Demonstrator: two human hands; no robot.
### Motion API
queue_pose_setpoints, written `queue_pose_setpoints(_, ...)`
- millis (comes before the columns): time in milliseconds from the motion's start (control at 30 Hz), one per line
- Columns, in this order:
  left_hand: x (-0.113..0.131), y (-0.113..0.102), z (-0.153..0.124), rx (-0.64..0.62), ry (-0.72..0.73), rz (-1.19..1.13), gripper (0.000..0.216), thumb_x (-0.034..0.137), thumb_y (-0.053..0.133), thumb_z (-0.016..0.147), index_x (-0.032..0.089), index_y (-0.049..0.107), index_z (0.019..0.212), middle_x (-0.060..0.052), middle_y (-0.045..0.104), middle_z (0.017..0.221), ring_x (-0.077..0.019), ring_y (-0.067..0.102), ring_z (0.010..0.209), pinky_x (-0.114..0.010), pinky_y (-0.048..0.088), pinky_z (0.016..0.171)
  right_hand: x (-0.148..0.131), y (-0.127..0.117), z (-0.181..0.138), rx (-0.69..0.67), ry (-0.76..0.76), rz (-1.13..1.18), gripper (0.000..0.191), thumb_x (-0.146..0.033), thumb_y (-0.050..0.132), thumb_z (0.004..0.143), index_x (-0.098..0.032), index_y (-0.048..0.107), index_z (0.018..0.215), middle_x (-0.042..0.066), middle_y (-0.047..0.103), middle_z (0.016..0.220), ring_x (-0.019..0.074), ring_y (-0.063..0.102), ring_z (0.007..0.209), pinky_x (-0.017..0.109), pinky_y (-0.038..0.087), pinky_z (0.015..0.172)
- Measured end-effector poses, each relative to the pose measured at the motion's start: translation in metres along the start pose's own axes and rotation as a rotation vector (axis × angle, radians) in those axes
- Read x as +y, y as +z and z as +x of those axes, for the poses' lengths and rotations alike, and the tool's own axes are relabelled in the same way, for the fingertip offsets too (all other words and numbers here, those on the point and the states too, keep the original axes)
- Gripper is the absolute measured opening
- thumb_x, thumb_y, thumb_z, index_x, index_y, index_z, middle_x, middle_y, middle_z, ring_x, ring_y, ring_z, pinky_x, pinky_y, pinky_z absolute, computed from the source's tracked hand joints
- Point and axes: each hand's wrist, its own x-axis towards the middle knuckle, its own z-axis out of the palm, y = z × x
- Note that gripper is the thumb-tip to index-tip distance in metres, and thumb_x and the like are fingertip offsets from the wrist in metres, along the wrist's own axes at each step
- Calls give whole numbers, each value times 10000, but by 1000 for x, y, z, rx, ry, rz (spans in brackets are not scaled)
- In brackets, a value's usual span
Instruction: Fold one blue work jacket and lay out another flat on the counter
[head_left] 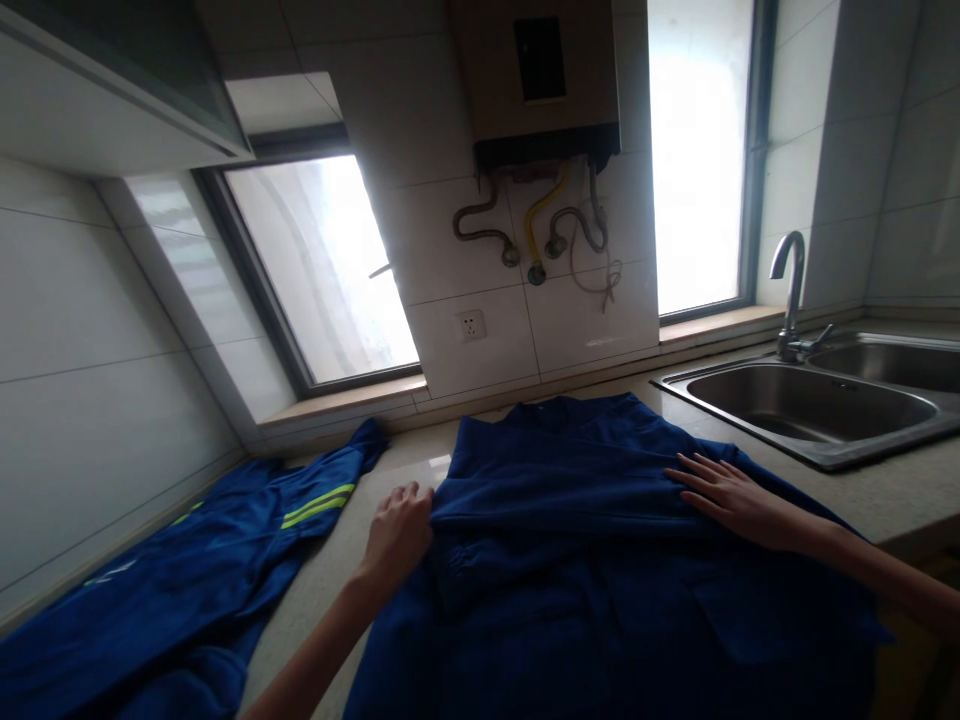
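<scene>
Jacket (600, 560) lies spread on table (885, 495), centre. Left hand (400, 532), grip closed, pinches the fold at jacket's 9 o'clock edge. Right hand (731, 497) flat, fingers open, pressing at 2 o'clock. Trousers (187, 590) lie left; sink (810, 405) right.

jacket (600, 560): lower part cut off by bottom edge
left hand (397, 535): fingertips hidden under jacket fold
striped garment (187, 590): cut off bottom-left

— What are we seeing of the person here?

— Two bare forearms, no sleeves in view, nothing at either wrist.

— And the left hand (397, 535)?

— No glove, no ring that shows. Slender fingers.

— Right hand (731, 495)?

— Same story: ungloved, long fingers, wrist bare, no watch or band.
</scene>
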Motion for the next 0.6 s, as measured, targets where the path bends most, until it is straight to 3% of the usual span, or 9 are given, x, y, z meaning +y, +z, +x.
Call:
queue_pose_setpoints(67, 12, 5, -1, 98, 70, -102, 392, 267, 379, 916, 198, 509, 1279, -119, 429, 1398, -287, 358, 1302, -437, 329, 1043, 4, 1, 2, -70, 20, 19, 522, -601, 324, 904, -387, 407, 1373, -5, 298, 1484, 292, 187, 1375, 532, 186, 1115)
queue_pose_setpoints(100, 17, 9, -1, 79, 149, -167, 445, 364, 362, 933, 233, 439, 1350, -90, 342, 1466, -293, 268, 1356, -453, 288, 1075, 5, 1, 2, -93, 27, 21, 531, -609, 319, 901, -391, 393, 1380, -7, 286, 1489, 287, 175, 1378, 527, 174, 1119)
queue_pose_setpoints(200, 24, 26, -3, -156, 397, -346, 544, 527, 290, 932, 351, 242, 1444, -9, 185, 1537, -302, 126, 1403, -498, 207, 1110, 5, -1, 1, -129, 28, 22, 551, -615, 303, 901, -396, 337, 1406, -13, 236, 1505, 274, 145, 1387, 521, 133, 1126)
queue_pose_setpoints(300, 21, 37, -5, -295, 465, -434, 561, 546, 243, 937, 365, 148, 1460, -6, 127, 1547, -306, 111, 1404, -512, 180, 1114, 1, 1, 1, -112, 23, 42, 546, -610, 302, 902, -395, 347, 1402, -21, 233, 1507, 265, 140, 1390, 519, 116, 1128)
queue_pose_setpoints(433, 18, 40, -7, -282, 455, -431, 558, 552, 243, 935, 376, 149, 1457, 13, 122, 1545, -290, 118, 1406, -497, 187, 1117, 0, -2, -4, 43, 43, 197, 568, -615, 382, 868, -338, 446, 1361, 3, 293, 1489, 287, 191, 1382, 512, 157, 1126)
queue_pose_setpoints(533, 17, 39, -9, -217, 436, -408, 531, 518, 263, 944, 361, 214, 1449, 11, 205, 1528, -261, 194, 1393, -459, 235, 1116, 9, -16, -28, 166, 64, 513, 539, -564, 417, 869, -287, 496, 1325, 65, 442, 1403, 298, 376, 1300, 437, 330, 1072)
queue_pose_setpoints(600, 17, 36, -12, -144, 424, -370, 512, 467, 290, 951, 301, 291, 1435, -26, 320, 1487, -254, 290, 1357, -442, 296, 1096, 16, -27, -53, 208, 90, 638, 466, -523, 336, 910, -285, 567, 1238, 118, 588, 1236, 285, 551, 1137, 385, 468, 934)
